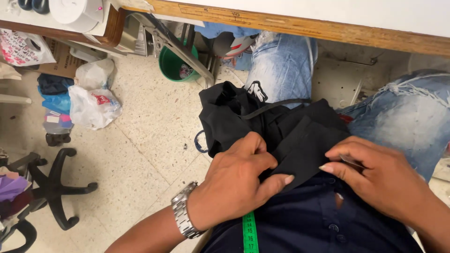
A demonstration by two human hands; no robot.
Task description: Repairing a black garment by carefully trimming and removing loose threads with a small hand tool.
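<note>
A bundle of black fabric lies across my lap, on my faded blue jeans. My left hand, with a silver wristwatch on its wrist, pinches a flat black fabric strip between thumb and fingers. At the strip's right edge my right hand grips the same piece, and a thin metal tool shows under its fingers. A green measuring tape hangs down my dark shirt.
A wooden table edge runs overhead. On the speckled floor stand a green bucket, several plastic bags and a cardboard box. A black office chair base sits at the left.
</note>
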